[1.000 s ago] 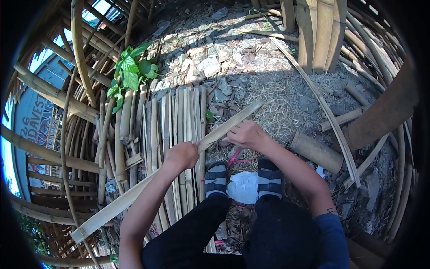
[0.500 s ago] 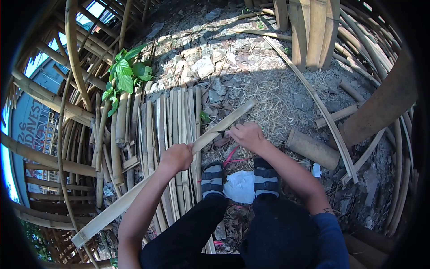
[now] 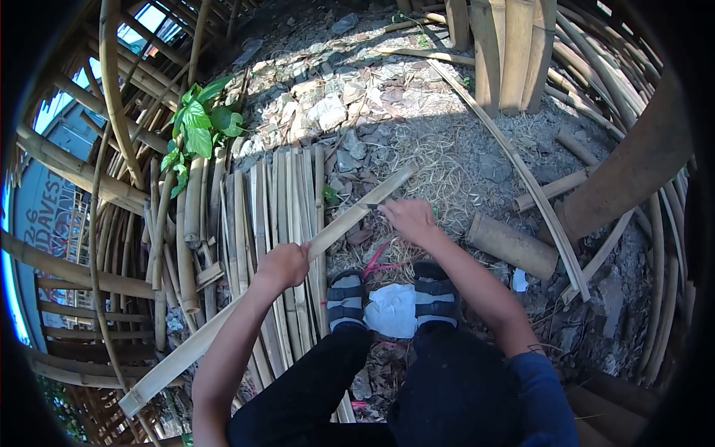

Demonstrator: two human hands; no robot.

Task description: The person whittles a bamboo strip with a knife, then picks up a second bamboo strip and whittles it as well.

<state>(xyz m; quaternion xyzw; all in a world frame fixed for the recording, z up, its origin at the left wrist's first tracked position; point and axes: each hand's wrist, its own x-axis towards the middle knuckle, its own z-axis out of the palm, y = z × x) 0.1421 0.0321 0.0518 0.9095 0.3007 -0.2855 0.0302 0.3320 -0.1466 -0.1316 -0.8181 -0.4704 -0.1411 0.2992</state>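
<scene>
My left hand (image 3: 284, 266) is wrapped around a long split bamboo strip (image 3: 342, 227) near its middle. The strip slants from the lower left up to its far end in front of me, crossing over a row of cut bamboo strips (image 3: 287, 186). In my right hand (image 3: 411, 221) is a small knife (image 3: 372, 206), its dark blade lying against the strip close to the far end. Fingers cover the knife's handle. Pale shavings (image 3: 439, 175) lie on the ground just beyond my right hand.
Between my sandalled feet lies a white crumpled sheet (image 3: 391, 311), with pink ribbon (image 3: 380, 261) above it. A cut bamboo tube (image 3: 514, 246) rests at right, near thick upright bamboo poles (image 3: 514, 59). Bamboo framing and a leafy plant (image 3: 197, 127) stand at left.
The knife has moved along the strip toward its far end, my right hand with it. My left hand keeps its grip. The whole view has shifted slightly.
</scene>
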